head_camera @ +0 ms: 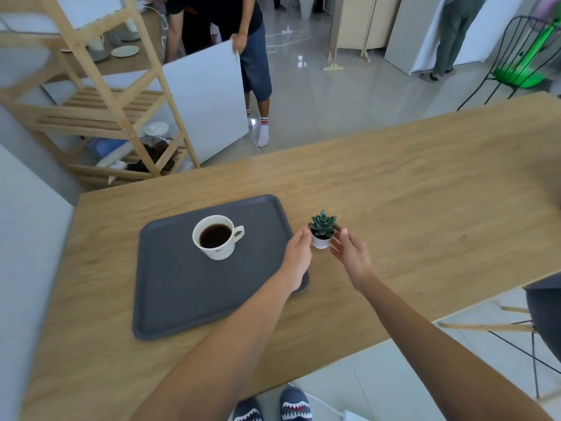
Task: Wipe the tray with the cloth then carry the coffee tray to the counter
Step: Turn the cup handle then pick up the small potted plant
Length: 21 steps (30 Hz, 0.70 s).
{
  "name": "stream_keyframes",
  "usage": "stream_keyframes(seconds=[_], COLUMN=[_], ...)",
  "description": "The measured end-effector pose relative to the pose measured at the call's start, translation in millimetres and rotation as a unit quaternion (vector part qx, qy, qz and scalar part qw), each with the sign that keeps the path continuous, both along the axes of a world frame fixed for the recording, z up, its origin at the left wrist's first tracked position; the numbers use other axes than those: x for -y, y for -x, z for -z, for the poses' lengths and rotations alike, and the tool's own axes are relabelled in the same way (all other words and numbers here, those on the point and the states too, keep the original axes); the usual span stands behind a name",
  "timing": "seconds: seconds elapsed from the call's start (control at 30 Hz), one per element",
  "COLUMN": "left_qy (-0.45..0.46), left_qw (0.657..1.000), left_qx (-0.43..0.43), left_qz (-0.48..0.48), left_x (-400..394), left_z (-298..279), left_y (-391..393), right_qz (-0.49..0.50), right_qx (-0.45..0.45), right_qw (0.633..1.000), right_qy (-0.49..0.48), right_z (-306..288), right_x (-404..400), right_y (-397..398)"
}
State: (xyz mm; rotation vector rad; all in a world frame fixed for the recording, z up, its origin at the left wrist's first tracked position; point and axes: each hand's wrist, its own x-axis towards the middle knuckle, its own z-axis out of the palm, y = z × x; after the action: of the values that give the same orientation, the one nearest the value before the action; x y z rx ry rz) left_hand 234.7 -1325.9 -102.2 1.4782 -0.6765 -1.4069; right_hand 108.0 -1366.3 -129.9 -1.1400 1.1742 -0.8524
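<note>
Dark grey tray (182,287) lying flat on the wooden surface (425,189), toward its left end, slightly rotated against the surface edges. White cup (216,238) standing upright on the tray's far half, filled with black coffee, handle pointing right. Remainder of the tray bare. Small succulent in a white pot (321,231) standing on the surface just beside the tray's right rim, apart from it. Left hand (299,253) reaching over the tray's near right corner, fingertips touching the pot's left side. Right hand (350,253) on the pot's right side, fingers spread and curved around it, thumb near the rim. Grip: both hands cupping the pot between them, neither clenched; whether the pot is lifted or resting on the surface cannot be told. Dark rounded object (302,287) partly hidden beneath the left wrist at the tray's near right corner; nature cannot be told. Cloth not identified with certainty. Beyond the surface: wooden shelving unit (100,95) at left holding plates and jars, a standing person (243,34) holding a white panel (209,107) upright on the glossy floor, a wire chair with green seat (522,65) at far right. Wearer's patterned shoes (273,405) visible below the near edge.
</note>
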Motion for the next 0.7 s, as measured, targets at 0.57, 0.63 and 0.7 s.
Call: stream_keyframes(seconds=[0.57,0.63,0.7], left_qy=[0.069,0.058,0.041], left_qw=[0.979,0.972,0.964], left_qx=[0.033,0.036,0.028], left_qz=[-0.188,-0.226,-0.260], left_x=[1,-14,-28], left_z=[-86,-77,-67], left_y=[-269,-312,-355], right_qz=[-0.290,-0.321,-0.343], right_qx=[0.028,0.025,0.019], right_qw=[0.957,0.947,0.939], right_qy=[0.010,-0.003,-0.024], right_z=[-99,-94,-86], right_x=[57,45,33], right_y=[-301,-351,-399])
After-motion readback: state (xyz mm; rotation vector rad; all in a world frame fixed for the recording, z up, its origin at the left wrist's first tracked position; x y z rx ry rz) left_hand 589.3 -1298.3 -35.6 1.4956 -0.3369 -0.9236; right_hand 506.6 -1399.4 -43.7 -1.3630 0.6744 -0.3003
